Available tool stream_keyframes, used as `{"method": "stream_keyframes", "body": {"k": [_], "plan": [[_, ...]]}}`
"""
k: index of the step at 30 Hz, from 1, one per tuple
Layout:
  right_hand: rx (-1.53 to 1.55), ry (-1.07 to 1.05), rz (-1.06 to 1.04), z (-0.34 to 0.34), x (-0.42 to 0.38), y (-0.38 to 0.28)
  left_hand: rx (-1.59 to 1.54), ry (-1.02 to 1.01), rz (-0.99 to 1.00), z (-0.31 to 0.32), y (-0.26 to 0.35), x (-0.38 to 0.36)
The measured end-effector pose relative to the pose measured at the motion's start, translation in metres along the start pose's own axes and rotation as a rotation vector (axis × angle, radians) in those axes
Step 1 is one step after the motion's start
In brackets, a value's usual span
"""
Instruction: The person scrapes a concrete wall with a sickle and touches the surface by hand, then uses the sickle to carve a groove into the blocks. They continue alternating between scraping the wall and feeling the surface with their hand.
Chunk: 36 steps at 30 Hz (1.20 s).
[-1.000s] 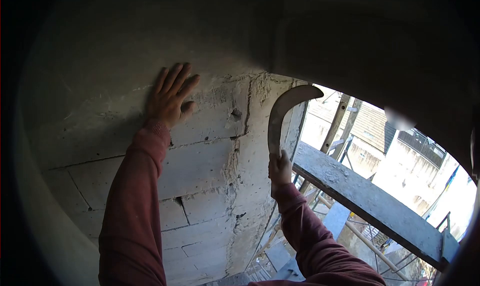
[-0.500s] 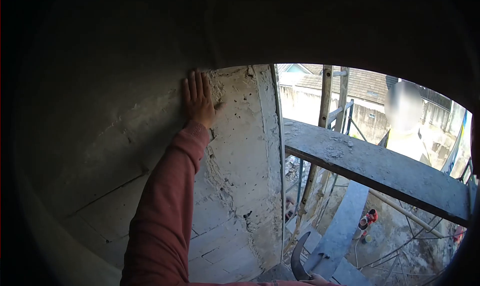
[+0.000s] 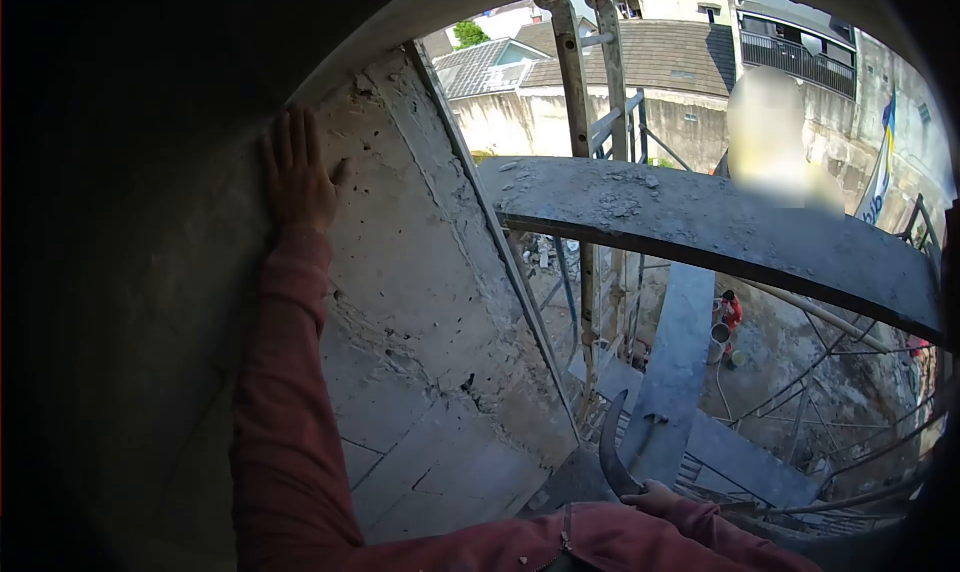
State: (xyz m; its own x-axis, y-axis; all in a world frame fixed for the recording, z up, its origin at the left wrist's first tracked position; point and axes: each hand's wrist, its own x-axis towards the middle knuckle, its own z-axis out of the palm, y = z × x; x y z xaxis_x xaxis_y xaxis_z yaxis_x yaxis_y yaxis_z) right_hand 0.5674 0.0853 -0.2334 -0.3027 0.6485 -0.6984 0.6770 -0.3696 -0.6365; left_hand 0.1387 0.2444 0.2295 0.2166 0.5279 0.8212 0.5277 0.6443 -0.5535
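Observation:
My left hand (image 3: 299,175) lies flat against the rough wall (image 3: 400,232), fingers pointing up and slightly apart, near the wall's dark upper part. At the lower middle, my right hand (image 3: 652,497) is wrapped round the base of a curved, dark blade (image 3: 612,447) that points upward. The handle is hidden in the fist. Broken plaster and small holes mark the wall between my two hands.
A scaffold plank (image 3: 720,227) strewn with rubble crosses to the right, near a blurred shape. Lower planks (image 3: 675,372), upright scaffold poles (image 3: 578,92) and cross braces stand beyond the wall. Far below is a person in red (image 3: 732,310) beside buckets (image 3: 718,342).
The view has shifted, showing more of the roofs, the lower planks and my right arm. My right hand with the blade is more fully in sight. My left hand is still against the wall.

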Motion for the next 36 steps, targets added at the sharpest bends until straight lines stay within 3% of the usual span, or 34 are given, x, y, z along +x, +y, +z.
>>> {"method": "stream_keyframes", "body": {"k": [1, 2, 3, 4, 6, 13, 15, 17, 19, 20, 22, 24, 27, 28, 30, 32, 33, 34, 36], "plan": [[-0.112, -0.004, -0.04, 0.003, 0.008, 0.008, 0.045, 0.017, -0.05, 0.001, 0.005, -0.003], [0.023, -0.06, -0.012, 0.021, 0.054, 0.054, 0.117, 0.041, -0.093, 0.002, 0.007, -0.006], [-0.051, -0.019, 0.029, 0.001, 0.008, 0.002, 0.239, -0.035, -0.17, -0.008, 0.014, -0.008], [-0.147, 0.041, -0.015, 0.002, 0.006, 0.0, 0.206, 0.008, -0.191, -0.001, 0.016, -0.011], [-0.066, -0.034, -0.006, -0.003, 0.0, -0.007, 0.308, 0.016, -0.161, -0.007, 0.019, -0.014], [-0.121, 0.046, -0.071, 0.004, 0.006, 0.008, 0.404, -0.08, 0.021, 0.005, 0.003, -0.027], [-0.127, -0.01, -0.079, 0.005, 0.007, 0.008, -0.259, 0.387, 0.29, 0.053, -0.028, -0.024], [-0.105, -0.064, -0.021, 0.006, 0.004, 0.011, -0.367, 0.351, 0.299, 0.041, -0.033, -0.024], [-0.123, -0.085, -0.014, 0.004, -0.009, -0.007, 0.259, -0.085, 0.01, -0.001, -0.013, -0.028], [-0.1, -0.086, -0.056, 0.0, -0.021, -0.018, 0.172, -0.113, 0.039, -0.004, -0.002, -0.037], [-0.159, -0.084, -0.07, 0.006, -0.016, -0.015, 0.079, -0.3, 0.179, -0.01, 0.026, -0.058], [-0.225, -0.095, -0.04, 0.015, -0.003, 0.001, -0.07, -0.327, 0.47, 0.014, 0.053, -0.098], [-0.219, -0.08, -0.042, 0.018, -0.001, 0.01, -0.322, -0.515, 1.149, 0.056, 0.089, -0.134], [-0.19, -0.078, -0.033, 0.016, -0.005, 0.012, -0.318, -0.5, 1.153, 0.048, 0.088, -0.12], [-0.187, -0.039, -0.028, 0.013, -0.011, 0.016, -0.542, -0.261, 0.601, 0.017, 0.076, -0.077], [-0.19, -0.01, -0.012, 0.015, -0.013, 0.025, -0.424, -0.07, 0.308, 0.013, 0.066, -0.029], [-0.182, -0.024, 0.018, 0.014, -0.01, 0.031, -0.35, -0.035, 0.215, 0.016, 0.062, -0.007], [-0.178, -0.037, 0.044, 0.011, -0.01, 0.032, -0.298, -0.127, 0.165, 0.009, 0.058, 0.01], [-0.149, -0.019, 0.039, 0.005, -0.014, 0.031, -0.23, -0.093, 0.144, 0.01, 0.068, 0.012]]}}
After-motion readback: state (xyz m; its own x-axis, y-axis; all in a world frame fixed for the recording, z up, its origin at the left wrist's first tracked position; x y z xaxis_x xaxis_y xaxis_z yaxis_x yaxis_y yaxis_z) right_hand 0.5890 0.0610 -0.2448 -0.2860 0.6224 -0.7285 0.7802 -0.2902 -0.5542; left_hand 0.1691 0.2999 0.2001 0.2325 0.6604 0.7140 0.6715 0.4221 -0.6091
